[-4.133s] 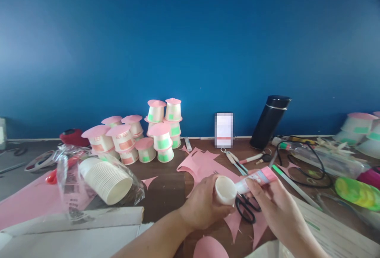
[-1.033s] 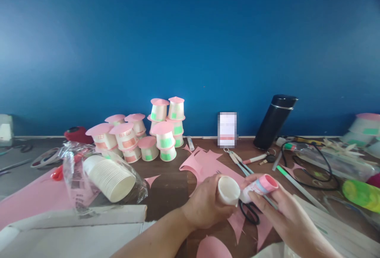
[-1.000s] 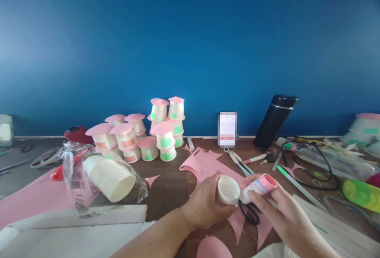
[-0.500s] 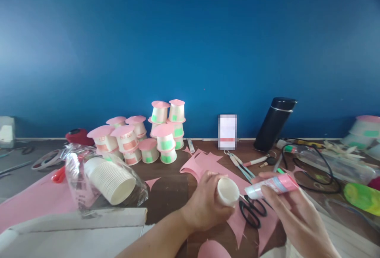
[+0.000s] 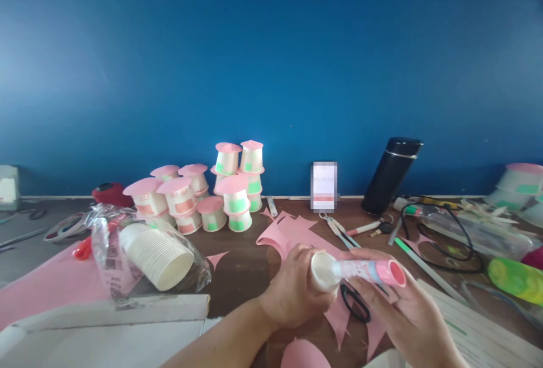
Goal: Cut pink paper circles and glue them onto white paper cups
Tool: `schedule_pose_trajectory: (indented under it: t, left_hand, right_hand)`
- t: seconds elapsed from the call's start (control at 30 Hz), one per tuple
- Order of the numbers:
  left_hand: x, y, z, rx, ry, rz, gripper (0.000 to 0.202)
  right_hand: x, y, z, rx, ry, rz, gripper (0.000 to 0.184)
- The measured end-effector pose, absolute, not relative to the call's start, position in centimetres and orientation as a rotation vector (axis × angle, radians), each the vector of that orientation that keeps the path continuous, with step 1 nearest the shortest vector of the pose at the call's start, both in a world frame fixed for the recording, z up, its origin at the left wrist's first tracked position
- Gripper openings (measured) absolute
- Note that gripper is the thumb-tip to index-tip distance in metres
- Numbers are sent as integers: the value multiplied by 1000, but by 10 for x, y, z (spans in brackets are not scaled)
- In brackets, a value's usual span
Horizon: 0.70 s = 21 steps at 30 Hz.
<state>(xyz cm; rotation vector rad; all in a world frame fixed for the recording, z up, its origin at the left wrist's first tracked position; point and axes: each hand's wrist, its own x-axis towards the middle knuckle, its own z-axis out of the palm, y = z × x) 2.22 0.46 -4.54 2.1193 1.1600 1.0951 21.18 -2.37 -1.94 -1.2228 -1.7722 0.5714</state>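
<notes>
My left hand (image 5: 292, 291) is wrapped round a small white paper cup (image 5: 323, 271), its base turned toward me. My right hand (image 5: 396, 314) grips a pink glue stick (image 5: 373, 272) lying sideways, its tip pressed against the cup's base rim. Both hands hover low over the brown table (image 5: 240, 269), above black scissors (image 5: 354, 303) and pink paper scraps (image 5: 297, 232).
Finished cup houses with pink roofs (image 5: 199, 193) are stacked at the back left. A bagged sleeve of white cups (image 5: 155, 255) lies on the left beside a white box (image 5: 106, 328). A black flask (image 5: 390, 176), cables (image 5: 441, 232), pliers (image 5: 337, 229) and pens crowd the right.
The glue stick was drawn a little away from the cup half a second ago; now its tip is back against the cup's base. My left hand has kept the cup steady.
</notes>
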Motion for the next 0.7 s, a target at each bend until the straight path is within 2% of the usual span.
schedule_pose_trajectory:
  t: [0.37, 0.7]
  left_hand:
    - [21, 7, -54, 2106, 1139, 1135, 52]
    - [17, 4, -48, 2014, 1123, 1032, 58]
  right_hand:
    - [208, -15, -18, -1325, -1728, 439, 29]
    - [200, -4, -9, -1420, -1396, 751, 39]
